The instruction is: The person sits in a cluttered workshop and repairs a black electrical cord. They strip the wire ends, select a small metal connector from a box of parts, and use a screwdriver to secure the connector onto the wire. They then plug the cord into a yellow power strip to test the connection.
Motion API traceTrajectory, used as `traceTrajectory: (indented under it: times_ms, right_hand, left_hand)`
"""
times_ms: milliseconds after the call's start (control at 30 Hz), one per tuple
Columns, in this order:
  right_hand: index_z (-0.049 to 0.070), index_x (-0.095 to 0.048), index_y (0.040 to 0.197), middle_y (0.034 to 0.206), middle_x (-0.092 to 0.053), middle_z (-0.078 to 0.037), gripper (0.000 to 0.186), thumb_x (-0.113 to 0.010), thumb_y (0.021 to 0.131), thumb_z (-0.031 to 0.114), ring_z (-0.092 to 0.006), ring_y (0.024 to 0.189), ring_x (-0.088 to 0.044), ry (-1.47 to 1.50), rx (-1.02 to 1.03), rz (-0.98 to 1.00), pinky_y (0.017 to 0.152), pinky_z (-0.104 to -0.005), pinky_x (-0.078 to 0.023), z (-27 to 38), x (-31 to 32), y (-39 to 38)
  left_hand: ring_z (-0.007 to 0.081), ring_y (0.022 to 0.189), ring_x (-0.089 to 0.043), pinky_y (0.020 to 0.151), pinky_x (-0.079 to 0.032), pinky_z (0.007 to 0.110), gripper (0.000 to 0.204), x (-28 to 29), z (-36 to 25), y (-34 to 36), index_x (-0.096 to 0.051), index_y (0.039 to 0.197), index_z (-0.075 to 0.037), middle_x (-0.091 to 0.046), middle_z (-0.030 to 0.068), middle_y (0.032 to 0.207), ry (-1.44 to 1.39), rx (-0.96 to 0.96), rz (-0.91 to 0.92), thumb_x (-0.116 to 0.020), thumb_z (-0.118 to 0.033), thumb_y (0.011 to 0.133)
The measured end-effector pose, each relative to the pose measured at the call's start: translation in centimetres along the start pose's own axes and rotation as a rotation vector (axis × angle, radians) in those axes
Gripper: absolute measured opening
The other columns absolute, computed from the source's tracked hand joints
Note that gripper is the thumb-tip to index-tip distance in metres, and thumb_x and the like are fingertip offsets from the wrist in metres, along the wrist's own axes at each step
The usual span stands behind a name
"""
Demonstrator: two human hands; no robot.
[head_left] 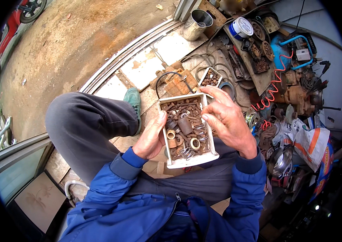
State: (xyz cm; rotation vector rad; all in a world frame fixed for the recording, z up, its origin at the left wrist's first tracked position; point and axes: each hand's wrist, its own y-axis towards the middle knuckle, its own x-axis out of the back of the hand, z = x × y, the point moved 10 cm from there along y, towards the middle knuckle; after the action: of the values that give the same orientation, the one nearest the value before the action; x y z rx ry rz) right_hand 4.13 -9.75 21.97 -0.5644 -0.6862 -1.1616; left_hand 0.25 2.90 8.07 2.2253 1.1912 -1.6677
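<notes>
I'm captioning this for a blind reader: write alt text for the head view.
The left hand holds a white tray of rusty metal parts over the person's lap, while the right hand is at its right edge. A smaller tray sits just beyond; a metal bucket is farther off, and workshop clutter crowds the right.

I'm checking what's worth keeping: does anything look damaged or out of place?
Yes: many bolts in the white tray between the left hand and right hand look rust-brown, as if corroded, and lie jumbled with rings and shinier coil springs. I see nothing clearly spilled from the tray.
</notes>
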Motion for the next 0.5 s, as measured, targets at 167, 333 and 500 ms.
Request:
traceTrajectory:
  times_ms: [167,333,500]
  right_hand:
    - [-0.001,-0.069,0.1,0.144,-0.05,-0.026,0.018,-0.068,0.083,0.005,-0.0417,0.136,-0.045,-0.062,0.014,-0.028,0.112,-0.0457,-0.036,0.7,-0.5,0.3]
    - [-0.002,-0.069,0.106,0.146,-0.046,-0.028,0.028,-0.061,0.079,-0.001,-0.0445,0.136,-0.044,-0.243,0.032,-0.121,0.113,-0.046,-0.036,0.9,-1.3,0.5]
    - [-0.001,-0.07,0.102,0.145,-0.046,-0.029,0.029,-0.059,0.075,-0.002,-0.046,0.137,-0.042,-0.201,0.065,-0.067,0.114,-0.0477,-0.034,0.9,-1.5,0.6]
  left_hand:
    - [0.0204,0.123,-0.059,0.101,-0.054,0.037,0.059,-0.2,-0.3,-0.1,-0.035,0.148,-0.001,-0.053,0.0129,0.141,0.007,-0.017,-0.015,-0.038,-0.044,0.108]
    - [0.0208,0.124,-0.059,0.1,-0.055,0.037,0.059,-0.3,-0.2,-0.3,-0.035,0.149,-0.002,-0.053,0.0129,0.141,0.058,-0.009,-0.009,-0.036,-0.044,0.108]
    - [0.0215,0.125,-0.057,0.102,-0.054,0.038,0.06,0.0,0.3,-0.1,-0.034,0.15,-0.002,-0.051,0.013,0.142,0.02,0.011,-0.002,-0.034,-0.046,0.108]
